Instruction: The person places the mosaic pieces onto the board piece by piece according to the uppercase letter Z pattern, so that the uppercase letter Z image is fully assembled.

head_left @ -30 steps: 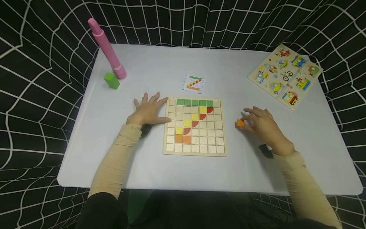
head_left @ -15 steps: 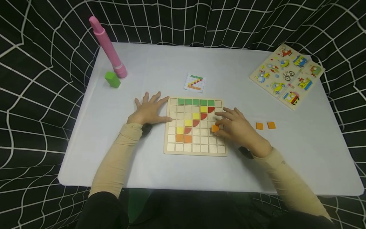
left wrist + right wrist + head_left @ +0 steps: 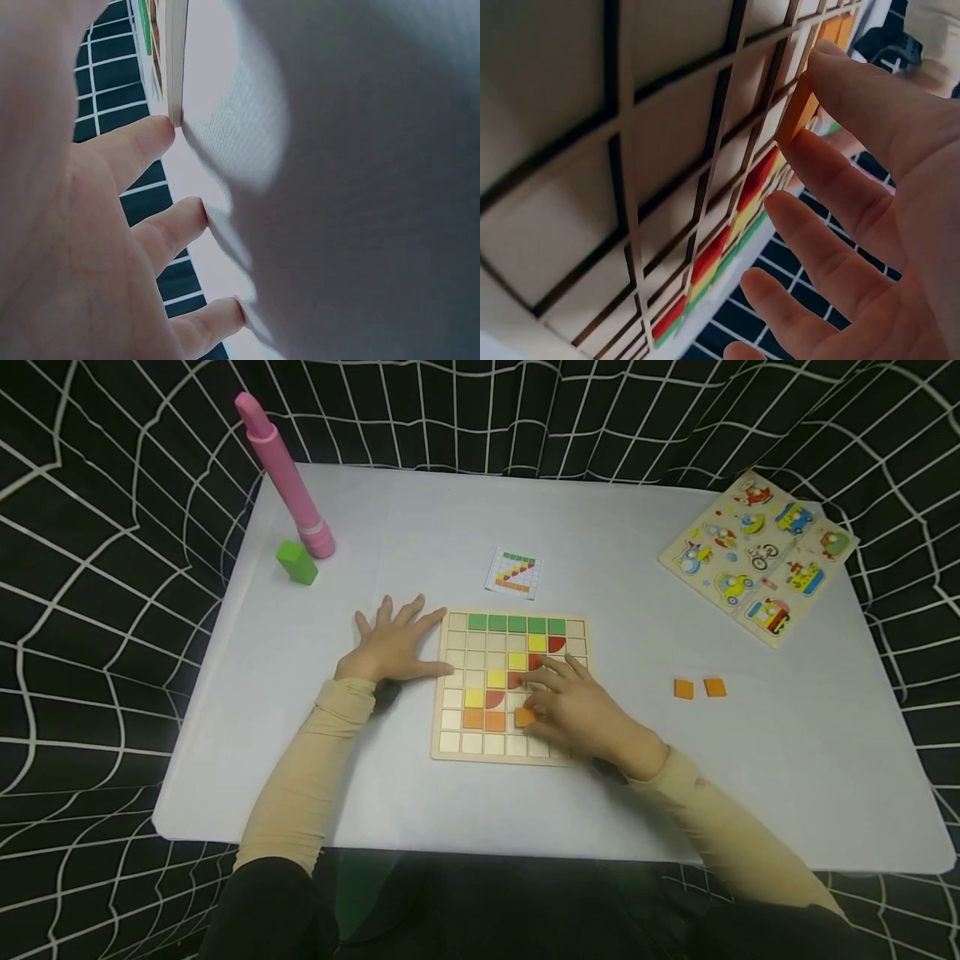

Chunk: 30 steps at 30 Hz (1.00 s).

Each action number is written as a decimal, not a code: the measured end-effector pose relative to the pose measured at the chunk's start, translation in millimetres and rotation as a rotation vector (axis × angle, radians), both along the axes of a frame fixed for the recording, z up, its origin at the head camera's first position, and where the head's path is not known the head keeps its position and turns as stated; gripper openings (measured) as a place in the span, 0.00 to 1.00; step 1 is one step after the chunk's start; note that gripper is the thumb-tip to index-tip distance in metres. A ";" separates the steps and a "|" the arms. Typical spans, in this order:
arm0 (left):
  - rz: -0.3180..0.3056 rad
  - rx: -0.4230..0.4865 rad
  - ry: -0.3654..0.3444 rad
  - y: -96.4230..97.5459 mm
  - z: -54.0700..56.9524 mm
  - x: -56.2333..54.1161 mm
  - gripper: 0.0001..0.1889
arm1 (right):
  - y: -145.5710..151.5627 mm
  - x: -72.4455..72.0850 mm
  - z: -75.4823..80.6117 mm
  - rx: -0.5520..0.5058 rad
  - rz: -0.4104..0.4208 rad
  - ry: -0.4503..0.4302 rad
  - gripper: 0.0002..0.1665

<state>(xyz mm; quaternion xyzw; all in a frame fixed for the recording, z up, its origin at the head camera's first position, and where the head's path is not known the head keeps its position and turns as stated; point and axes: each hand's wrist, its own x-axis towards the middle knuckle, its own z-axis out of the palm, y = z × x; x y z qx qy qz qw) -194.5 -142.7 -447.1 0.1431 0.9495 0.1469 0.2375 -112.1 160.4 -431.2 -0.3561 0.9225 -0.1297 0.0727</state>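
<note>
A wooden grid board (image 3: 457,752) lies on the table, with a row of green squares, a diagonal of yellow squares beside red quarter-round pieces, and two orange squares in its lower left. Between thumb and index finger my right hand (image 3: 588,714) pinches an orange square tile (image 3: 524,717), just right of those two; the right wrist view shows the tile (image 3: 798,109) tilted at the board's surface. My left hand (image 3: 392,647) lies spread on the table, its thumb and index fingertip touching the board's left edge. In the left wrist view, a fingertip (image 3: 166,129) meets the board's corner.
Two loose orange tiles (image 3: 683,689) lie right of the board. A small pattern card (image 3: 514,573) sits behind it. A green block (image 3: 297,562) and a pink crayon-shaped stick (image 3: 288,481) stand at the back left. A picture puzzle board (image 3: 759,557) lies at the back right.
My right hand has carried the orange tile leftward from beside the board to over its lower rows, uncovering two loose orange tiles. My left hand has stayed at the board's edge.
</note>
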 end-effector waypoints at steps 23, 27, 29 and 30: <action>-0.002 -0.011 -0.003 -0.2 0.9 0.0 0.53 | -3.9 6.4 -8.8 -0.012 -0.021 0.080 0.15; -0.001 -0.006 -0.005 0.3 0.9 -0.5 0.53 | -2.6 6.2 -7.3 -0.005 -0.029 0.083 0.17; 0.000 -0.006 -0.004 0.6 1.2 -0.3 0.53 | 1.3 5.3 -5.8 -0.013 -0.047 0.067 0.18; -0.001 -0.008 -0.004 0.7 1.5 0.1 0.53 | 4.2 5.0 -4.3 -0.020 -0.060 0.055 0.18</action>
